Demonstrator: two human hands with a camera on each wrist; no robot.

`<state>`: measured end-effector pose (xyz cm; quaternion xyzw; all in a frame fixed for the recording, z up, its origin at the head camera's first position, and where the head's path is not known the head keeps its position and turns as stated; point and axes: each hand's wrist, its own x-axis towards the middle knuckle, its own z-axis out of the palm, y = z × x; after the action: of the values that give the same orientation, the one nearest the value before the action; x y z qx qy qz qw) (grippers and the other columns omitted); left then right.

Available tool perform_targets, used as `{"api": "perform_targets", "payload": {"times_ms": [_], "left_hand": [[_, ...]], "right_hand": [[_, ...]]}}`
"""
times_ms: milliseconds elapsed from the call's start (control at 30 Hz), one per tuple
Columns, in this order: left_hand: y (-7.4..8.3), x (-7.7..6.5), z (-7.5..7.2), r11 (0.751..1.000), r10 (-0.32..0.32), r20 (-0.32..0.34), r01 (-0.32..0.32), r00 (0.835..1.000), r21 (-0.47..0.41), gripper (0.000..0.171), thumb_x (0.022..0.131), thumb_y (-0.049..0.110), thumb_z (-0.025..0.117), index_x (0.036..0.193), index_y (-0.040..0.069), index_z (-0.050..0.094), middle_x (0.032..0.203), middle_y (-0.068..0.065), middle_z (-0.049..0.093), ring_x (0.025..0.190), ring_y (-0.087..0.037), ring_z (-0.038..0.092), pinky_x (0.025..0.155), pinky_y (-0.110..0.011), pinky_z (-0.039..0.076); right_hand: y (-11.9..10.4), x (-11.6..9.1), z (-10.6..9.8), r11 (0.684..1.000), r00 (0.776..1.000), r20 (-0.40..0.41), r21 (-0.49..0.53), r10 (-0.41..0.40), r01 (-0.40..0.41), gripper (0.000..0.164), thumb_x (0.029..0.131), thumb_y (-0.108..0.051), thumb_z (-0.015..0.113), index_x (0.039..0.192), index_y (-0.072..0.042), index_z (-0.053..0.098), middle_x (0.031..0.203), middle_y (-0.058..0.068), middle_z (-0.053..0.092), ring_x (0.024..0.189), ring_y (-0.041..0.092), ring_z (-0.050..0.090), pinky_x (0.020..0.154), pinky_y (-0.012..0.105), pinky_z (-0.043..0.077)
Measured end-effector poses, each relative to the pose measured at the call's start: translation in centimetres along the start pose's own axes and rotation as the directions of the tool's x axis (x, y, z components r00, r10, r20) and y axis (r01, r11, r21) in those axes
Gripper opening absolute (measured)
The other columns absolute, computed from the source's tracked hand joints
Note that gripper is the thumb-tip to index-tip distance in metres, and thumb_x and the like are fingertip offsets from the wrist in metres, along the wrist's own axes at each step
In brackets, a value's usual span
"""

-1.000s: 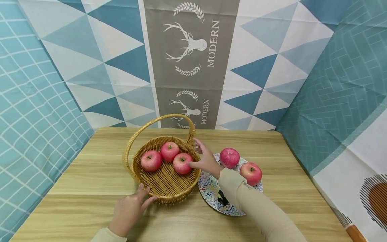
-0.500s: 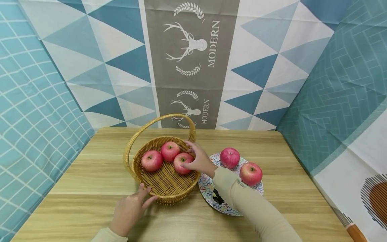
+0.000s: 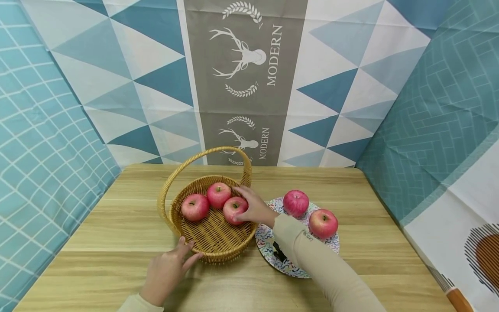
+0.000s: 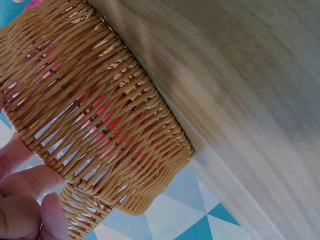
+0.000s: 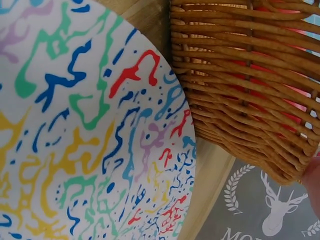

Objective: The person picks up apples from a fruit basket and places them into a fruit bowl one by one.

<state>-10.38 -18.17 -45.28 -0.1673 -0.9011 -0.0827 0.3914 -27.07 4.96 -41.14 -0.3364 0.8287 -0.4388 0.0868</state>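
A: What are the hands doing?

B: The right hand is grasping the right apple, which is sitting inside the basket, toward its right wall. The left hand is touching the near rim; whether it is also pinching the weave, nobody is able to tell.

A: Why is it resting there?

B: Probably it is steadying the basket for the other hand. The handle is arching from the left round to the back right, so the near side is lying open. The right sleeve is extending over the plate.

A: And the other fruit?

B: The left apple and back apple are clustering beside the grasped one. A dark apple and a pale apple are sitting on the plate, just beside the basket.

A: The setting?

B: A wood-grain counter is carrying everything. Behind it a backdrop is showing triangles and sideways deer; a blue cloth is hanging left, a green cloth right.
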Motion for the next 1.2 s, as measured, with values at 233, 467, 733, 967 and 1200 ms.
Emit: {"api": "perform_targets", "payload": {"times_ms": [233, 467, 733, 967, 1200], "left_hand": [[0.2, -0.3, 0.3, 1.0, 0.002, -0.01, -0.002, 1.0, 0.001, 0.073, 0.097, 0.06, 0.028, 0.089, 0.004, 0.074, 0.084, -0.026, 0.069, 0.034, -0.029, 0.055, 0.027, -0.031, 0.034], [0.3, -0.7, 0.4, 1.0, 0.005, -0.035, -0.005, 0.999, 0.001, 0.073, 0.098, 0.059, 0.028, 0.087, 0.003, 0.074, 0.084, -0.026, 0.069, 0.034, -0.026, 0.056, 0.026, -0.029, 0.032], [0.1, -0.5, 0.4, 1.0, 0.003, -0.049, -0.004, 0.999, -0.004, 0.072, 0.097, 0.06, 0.031, 0.087, 0.002, 0.073, 0.085, -0.027, 0.069, 0.034, -0.027, 0.055, 0.027, -0.03, 0.033], [0.1, -0.6, 0.5, 1.0, 0.012, -0.055, -0.011, 0.998, 0.005, 0.072, 0.097, 0.06, 0.03, 0.087, 0.003, 0.073, 0.083, -0.026, 0.069, 0.032, -0.025, 0.052, 0.026, -0.029, 0.031], [0.0, -0.4, 0.5, 1.0, 0.015, -0.069, -0.013, 0.998, 0.019, 0.07, 0.097, 0.059, 0.032, 0.087, 0.004, 0.073, 0.084, -0.026, 0.069, 0.03, -0.023, 0.05, 0.026, -0.03, 0.031]], "right_hand": [[0.4, -0.1, 0.6, 0.999, 0.999, -0.019, -0.037, 0.033, -0.034, 0.088, 0.074, -0.006, 0.082, 0.147, -0.002, 0.032, 0.149, 0.021, 0.032, 0.137, 0.036, 0.03, 0.108, 0.05, 0.03], [0.2, 0.1, 1.4, 0.992, 1.0, 0.001, -0.125, 0.025, -0.025, 0.086, 0.073, -0.004, 0.081, 0.145, 0.001, 0.034, 0.144, 0.023, 0.037, 0.134, 0.035, 0.035, 0.107, 0.048, 0.033], [-0.6, 0.5, 1.7, 0.983, 0.995, 0.029, -0.159, 0.095, -0.089, 0.089, 0.072, -0.002, 0.08, 0.147, 0.0, 0.031, 0.139, 0.024, 0.04, 0.127, 0.033, 0.042, 0.104, 0.043, 0.038], [-0.3, 0.8, 1.9, 0.957, 0.997, 0.062, -0.287, 0.054, -0.034, 0.089, 0.072, -0.004, 0.079, 0.146, 0.005, 0.03, 0.139, 0.029, 0.039, 0.128, 0.037, 0.043, 0.103, 0.043, 0.039], [-0.3, 1.0, 1.9, 0.923, 0.997, 0.072, -0.385, 0.022, 0.008, 0.087, 0.074, -0.008, 0.079, 0.144, 0.007, 0.031, 0.136, 0.029, 0.043, 0.122, 0.035, 0.049, 0.1, 0.04, 0.042]]}}
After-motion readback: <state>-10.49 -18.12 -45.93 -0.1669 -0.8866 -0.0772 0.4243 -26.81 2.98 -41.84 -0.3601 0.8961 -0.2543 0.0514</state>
